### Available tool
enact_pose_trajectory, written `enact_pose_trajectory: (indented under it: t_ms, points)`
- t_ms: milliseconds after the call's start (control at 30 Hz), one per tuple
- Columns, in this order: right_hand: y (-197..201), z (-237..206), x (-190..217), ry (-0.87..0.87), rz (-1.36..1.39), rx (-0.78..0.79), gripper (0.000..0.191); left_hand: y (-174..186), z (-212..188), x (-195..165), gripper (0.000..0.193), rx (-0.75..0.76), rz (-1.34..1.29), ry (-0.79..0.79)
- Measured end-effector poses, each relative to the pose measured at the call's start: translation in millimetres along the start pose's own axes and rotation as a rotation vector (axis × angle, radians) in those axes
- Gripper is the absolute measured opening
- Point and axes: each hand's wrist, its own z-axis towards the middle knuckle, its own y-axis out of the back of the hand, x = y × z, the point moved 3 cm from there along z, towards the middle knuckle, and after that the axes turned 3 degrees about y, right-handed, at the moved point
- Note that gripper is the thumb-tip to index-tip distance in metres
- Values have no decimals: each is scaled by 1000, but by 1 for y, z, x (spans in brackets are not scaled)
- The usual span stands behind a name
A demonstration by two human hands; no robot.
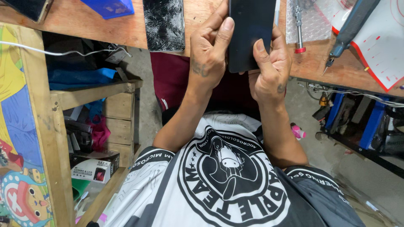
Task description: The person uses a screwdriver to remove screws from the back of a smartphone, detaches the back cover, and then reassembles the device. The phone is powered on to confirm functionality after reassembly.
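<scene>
Head camera looks straight down your chest to the wooden worktop [202, 21] at twelve o'clock. Both your hands meet over its near edge on a flat, dark, glossy rectangular phone-shaped slab [250, 29], held upright above your lap, its top end running out of view. Your left hand [209, 52] grips its left edge, thumb pressed along the side, fingers [200, 40] curled behind it. Your right hand [271, 69] clasps the lower right corner, thumb laid across the dark face, fingers wrapped around the back.

Just beside the slab at nine o'clock, a black phone with a shattered, spider-webbed screen [164, 23] lies flat on the worktop. Farther at ten o'clock sits a blue plastic box [110, 7]. At two o'clock a slim metal screwdriver with a red collar [298, 29] rests on clear bubble wrap [313, 23], and beyond it a grey-blue pen-shaped tool [349, 29] lies on a white mat with red edging [385, 46].
</scene>
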Motion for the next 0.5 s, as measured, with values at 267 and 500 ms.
enact_pose_trajectory:
  t_ms: [267,500]
  points:
    - [-6,-3,4,47,-103,22,45,-6,-5,-6,34,-60,58,-75]
    - [-8,-7,6,132,-415,67,38,0,-2,-2,28,-302,175,-85]
